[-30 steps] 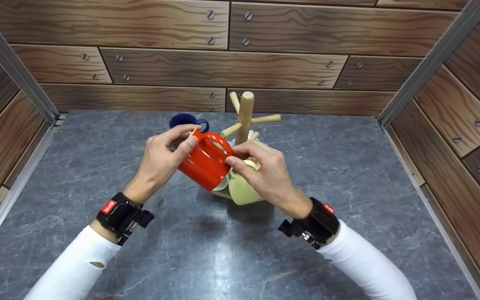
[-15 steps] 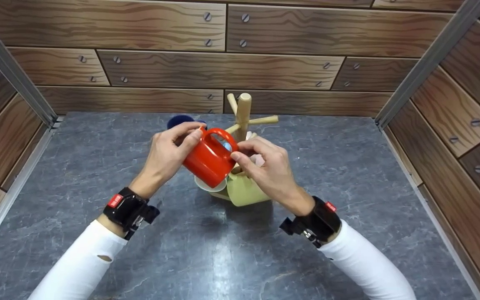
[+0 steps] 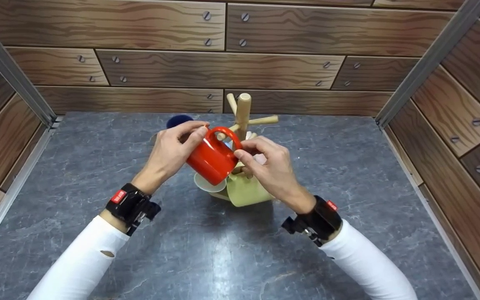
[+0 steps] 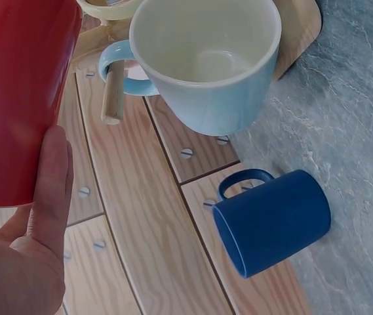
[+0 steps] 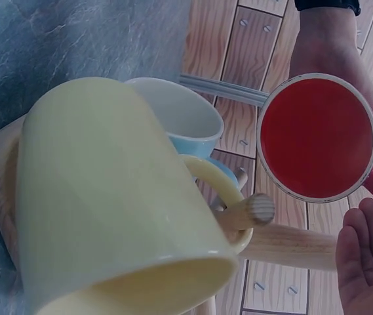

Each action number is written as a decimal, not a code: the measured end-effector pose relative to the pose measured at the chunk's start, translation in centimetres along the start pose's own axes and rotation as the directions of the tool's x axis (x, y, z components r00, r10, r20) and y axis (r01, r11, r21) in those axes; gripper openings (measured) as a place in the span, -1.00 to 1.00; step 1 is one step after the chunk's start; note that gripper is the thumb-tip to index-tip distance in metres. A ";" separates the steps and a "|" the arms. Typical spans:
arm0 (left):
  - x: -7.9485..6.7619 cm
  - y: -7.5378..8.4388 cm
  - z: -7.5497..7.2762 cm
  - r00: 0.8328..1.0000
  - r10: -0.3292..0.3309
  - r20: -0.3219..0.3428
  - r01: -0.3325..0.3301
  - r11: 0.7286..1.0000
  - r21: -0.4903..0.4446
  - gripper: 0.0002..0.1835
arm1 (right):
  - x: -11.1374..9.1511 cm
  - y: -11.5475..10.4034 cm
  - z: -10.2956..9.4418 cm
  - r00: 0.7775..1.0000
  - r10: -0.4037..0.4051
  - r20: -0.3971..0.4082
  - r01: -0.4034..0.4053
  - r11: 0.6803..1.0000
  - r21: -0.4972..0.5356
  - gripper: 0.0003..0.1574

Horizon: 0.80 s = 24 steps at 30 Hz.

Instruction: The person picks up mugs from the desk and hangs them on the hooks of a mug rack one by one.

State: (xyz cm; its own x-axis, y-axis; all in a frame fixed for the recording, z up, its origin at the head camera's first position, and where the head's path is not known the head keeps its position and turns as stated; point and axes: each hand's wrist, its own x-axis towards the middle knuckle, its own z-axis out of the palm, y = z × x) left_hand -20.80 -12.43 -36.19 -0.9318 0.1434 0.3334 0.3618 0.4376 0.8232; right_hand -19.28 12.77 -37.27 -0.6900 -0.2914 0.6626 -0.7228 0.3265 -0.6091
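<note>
My left hand point(image 3: 169, 146) grips a red mug point(image 3: 211, 160) by its upper left end, holding it tilted in the air. My right hand point(image 3: 269, 166) pinches the lower part of the mug's handle between thumb and index finger. In the right wrist view, a red end with a pale ring faces the camera. Right beyond the red mug stands a wooden mug tree point(image 3: 244, 110). A yellow mug point(image 5: 107, 170) and a light blue mug point(image 4: 219, 105) hang on its pegs by their handles, close below my hands.
Behind my left hand, a dark blue mug point(image 4: 274, 223) stands upright on the grey marbled table point(image 3: 140, 250). Something pale pink point(image 3: 260, 158) shows behind my right fingers, mostly hidden. Upper pegs point(image 3: 265, 120) stick out bare. Wood-patterned walls point(image 3: 140, 66) enclose the table.
The red mug has moved slightly right and up in the head view, its handle more visible. My left hand has moved along with it and covers more of the dark blue mug.
</note>
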 end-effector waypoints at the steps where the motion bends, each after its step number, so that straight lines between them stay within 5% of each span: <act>1: 0.0 0.0 0.0 1.000 -0.001 0.001 0.001 1.000 0.000 -0.50 | 0.0 0.1 0.0 1.000 -0.001 0.001 0.001 1.000 0.001 -0.82; 24: 0.8 -0.1 1.4 0.998 0.050 -0.032 -0.049 0.997 0.055 -0.43 | -0.1 1.0 -0.5 0.998 0.066 -0.015 -0.067 0.998 -0.020 -0.79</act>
State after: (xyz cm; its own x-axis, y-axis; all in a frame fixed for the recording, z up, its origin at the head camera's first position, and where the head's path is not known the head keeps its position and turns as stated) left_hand -21.58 -11.15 -36.61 -0.9111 0.1367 0.3890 0.4045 0.4786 0.7793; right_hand -19.92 13.61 -37.68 -0.7358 -0.2560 0.6269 -0.6743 0.3630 -0.6431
